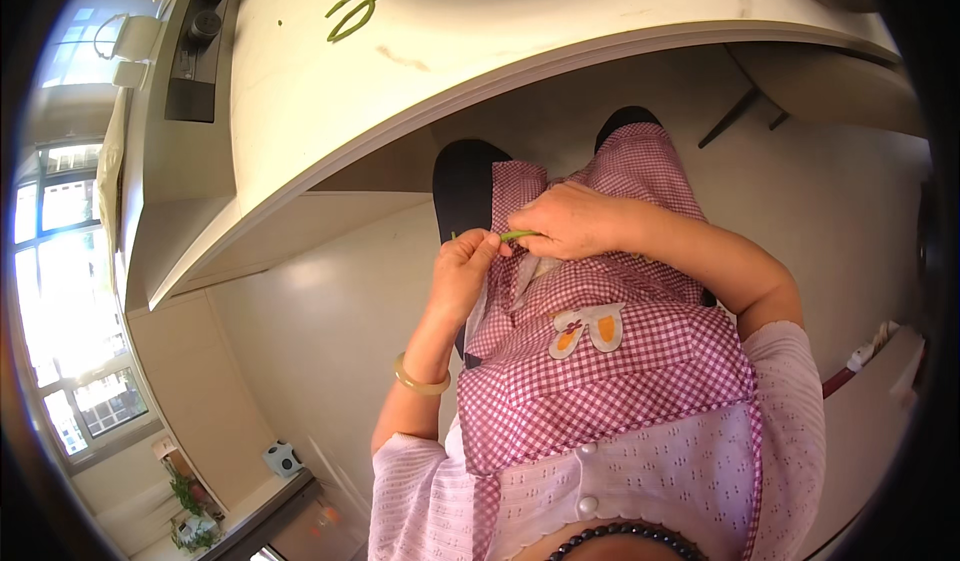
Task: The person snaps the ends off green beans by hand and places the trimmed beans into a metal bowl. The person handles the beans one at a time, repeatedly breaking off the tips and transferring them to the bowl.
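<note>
Above my lap, a green bean [517, 235] stretches between my two hands. My left hand [466, 262] pinches it between thumb and fingers, and a short tip pokes out beyond that hand. My right hand [574, 223] grips the other end, its fingers curled under and partly hidden. Below both hands lies a pink checked apron [600, 381] with a rabbit-shaped patch [587, 331]. Farther off, several green beans [352, 22] rest on the white marble-patterned tabletop [420, 88], with a tiny green bit [280, 23] to their left.
The curved table edge [450, 110] runs between my knees and the beans. A black strip with round sockets [204, 28] and a cord stands at the tabletop's left. A chair [832, 84] is at the upper right. A window [67, 276] is on the left.
</note>
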Demonstrator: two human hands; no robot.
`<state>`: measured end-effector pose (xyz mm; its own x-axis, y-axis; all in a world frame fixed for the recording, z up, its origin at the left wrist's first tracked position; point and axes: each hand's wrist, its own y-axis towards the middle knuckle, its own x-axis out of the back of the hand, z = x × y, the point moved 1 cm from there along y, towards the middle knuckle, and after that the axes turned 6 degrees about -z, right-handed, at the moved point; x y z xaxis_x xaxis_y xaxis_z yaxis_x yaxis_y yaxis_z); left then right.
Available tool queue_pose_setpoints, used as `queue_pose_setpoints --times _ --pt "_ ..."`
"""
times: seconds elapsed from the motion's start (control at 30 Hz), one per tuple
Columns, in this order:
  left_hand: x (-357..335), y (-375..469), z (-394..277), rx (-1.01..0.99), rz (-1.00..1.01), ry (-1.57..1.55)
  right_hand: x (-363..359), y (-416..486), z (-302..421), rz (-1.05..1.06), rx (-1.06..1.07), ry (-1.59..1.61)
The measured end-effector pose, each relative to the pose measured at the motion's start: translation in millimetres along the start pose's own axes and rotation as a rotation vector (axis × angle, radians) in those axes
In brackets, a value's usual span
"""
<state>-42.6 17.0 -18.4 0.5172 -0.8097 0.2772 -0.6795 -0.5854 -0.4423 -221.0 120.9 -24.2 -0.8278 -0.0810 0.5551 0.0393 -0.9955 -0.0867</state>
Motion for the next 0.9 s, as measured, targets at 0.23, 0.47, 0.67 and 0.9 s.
queue_pose_setpoints --times 0.23,0.47,0.67,0.9 --pt "-5.8 3.2 -1.1 -0.103 -0.023 0.205 -5.0 -1.4 -11.4 0.038 -0.082 0.104" --pt "3.9 -10.0 1.6 -0.046 -0.078 0.246 -18.8 -2.4 -20.0 -0.286 -0.048 -0.185" --pt "-23.9 -31.1 -13.4 -0.131 -0.032 0.165 -12.7 18.7 -128.5 -0.723 -0.556 0.333" --pt "-16.1 -5.4 2.1 -0.124 0.0 0.245 -12.4 17.3 -31.9 0.371 -0.26 0.709"
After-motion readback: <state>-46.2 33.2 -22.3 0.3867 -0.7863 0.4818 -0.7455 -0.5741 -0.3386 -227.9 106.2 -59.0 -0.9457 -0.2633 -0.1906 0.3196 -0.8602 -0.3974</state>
